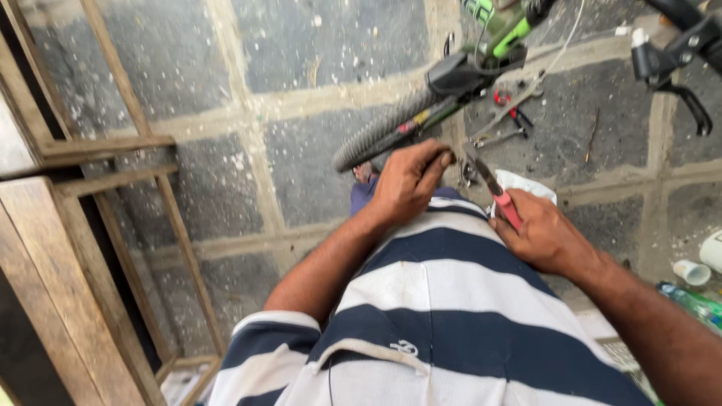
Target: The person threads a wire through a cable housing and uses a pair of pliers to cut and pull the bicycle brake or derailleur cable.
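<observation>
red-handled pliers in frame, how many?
2: one pair of pliers in the right hand; another red-handled pair on the floor by the bike. More may be hidden.

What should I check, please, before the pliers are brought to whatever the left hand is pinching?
1. Right hand grips the red-handled pliers firmly: ok.
2. Plier tip points toward the left hand: ok.
3. Left fingers hold a small part: cannot tell, it is hidden by the fingers.
4. Plier jaws open enough: cannot tell, too blurred.
5. Bicycle wheel is clear of both hands: ok.
6. Loose tools on the stone floor are out of the way: ok.
</observation>
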